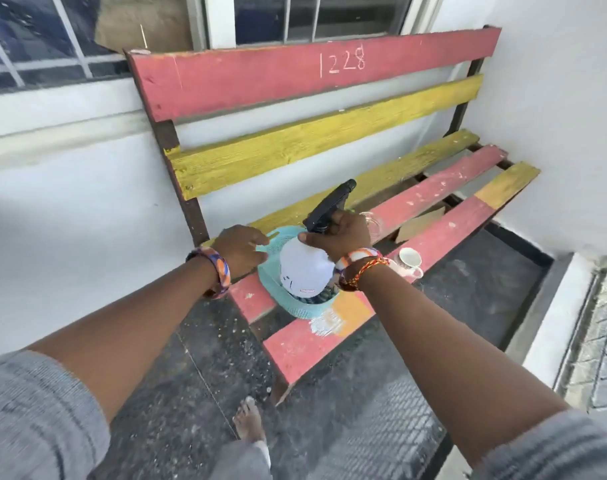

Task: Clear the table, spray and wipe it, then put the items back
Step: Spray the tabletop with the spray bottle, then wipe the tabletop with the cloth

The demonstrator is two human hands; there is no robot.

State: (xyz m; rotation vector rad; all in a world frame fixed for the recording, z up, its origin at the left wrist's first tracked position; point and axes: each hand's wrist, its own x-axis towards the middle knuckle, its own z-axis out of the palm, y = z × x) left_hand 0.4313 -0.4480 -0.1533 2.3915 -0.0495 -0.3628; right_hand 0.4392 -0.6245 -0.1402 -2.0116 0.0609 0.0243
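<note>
A white spray bottle (304, 271) with a black trigger head (330, 206) stands over a turquoise woven basket (295, 306) on the red and yellow slatted bench (433, 192). My right hand (340, 232) grips the bottle's neck under the trigger head. My left hand (241, 249) rests on the basket's far left rim, its fingers bent over the edge. A white cup (410, 259) stands on the front red slat, just right of my right wrist. A clear glass item (373, 221) shows behind my right hand, partly hidden.
A piece of brown cardboard (420, 223) lies between the slats to the right. The bench stands against a white wall under a window, with another white wall at its right end. My bare foot (250, 420) stands on the dark speckled floor before the bench.
</note>
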